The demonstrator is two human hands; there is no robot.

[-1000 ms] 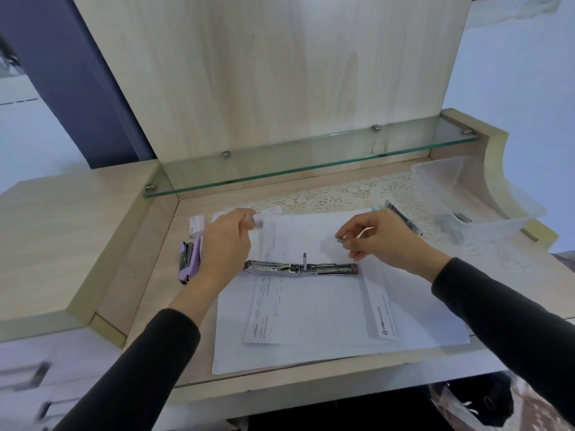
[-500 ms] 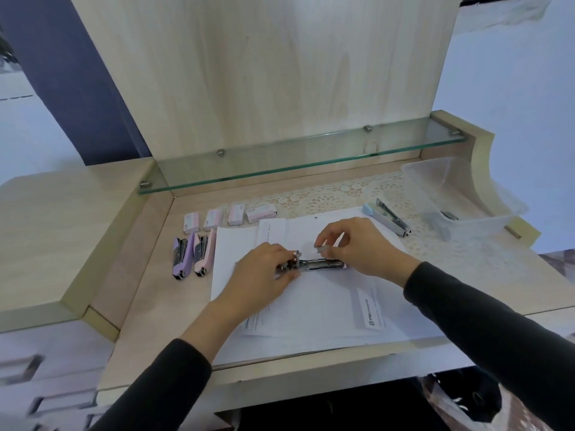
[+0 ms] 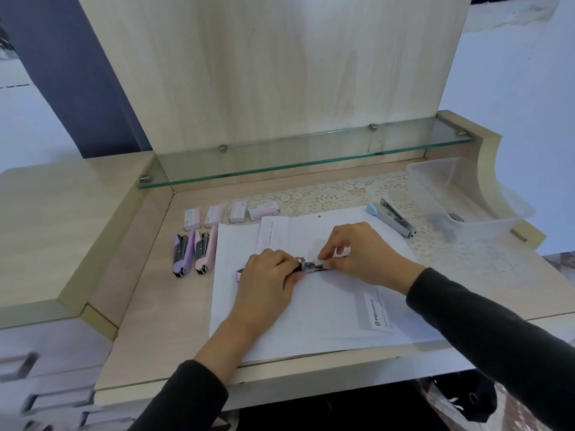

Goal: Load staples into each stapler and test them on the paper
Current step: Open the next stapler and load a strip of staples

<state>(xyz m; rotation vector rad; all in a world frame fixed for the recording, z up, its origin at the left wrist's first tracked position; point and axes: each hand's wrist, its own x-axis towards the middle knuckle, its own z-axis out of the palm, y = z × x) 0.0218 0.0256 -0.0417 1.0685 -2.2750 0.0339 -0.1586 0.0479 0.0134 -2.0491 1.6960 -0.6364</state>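
left hand [image 3: 267,276] palm-down, right hand [image 3: 361,255] pinching

Between the fingers of both hands, the opened stapler [image 3: 311,266] shows bright, glossy metal. Under the fingers lie smooth, matt white sheets of paper [image 3: 326,306]. The desk [image 3: 149,321] around them is pale wood-grain, smooth with a dull sheen. To the left of the left hand [image 3: 264,278], the purple stapler [image 3: 182,253] and the pink stapler [image 3: 205,250] have matt pastel plastic shells with metal inside. Beyond the fingers, the staple boxes [image 3: 230,213] look like printed card, the lace mat [image 3: 336,197] is openwork cloth, and the shelf [image 3: 311,157] is clear, glossy glass. Right of the right hand [image 3: 361,253], the blue stapler [image 3: 392,217] pairs plastic with shiny metal, and the bin [image 3: 466,194] is translucent, frosted plastic. Both sleeves [image 3: 497,331] are dark matt cloth.
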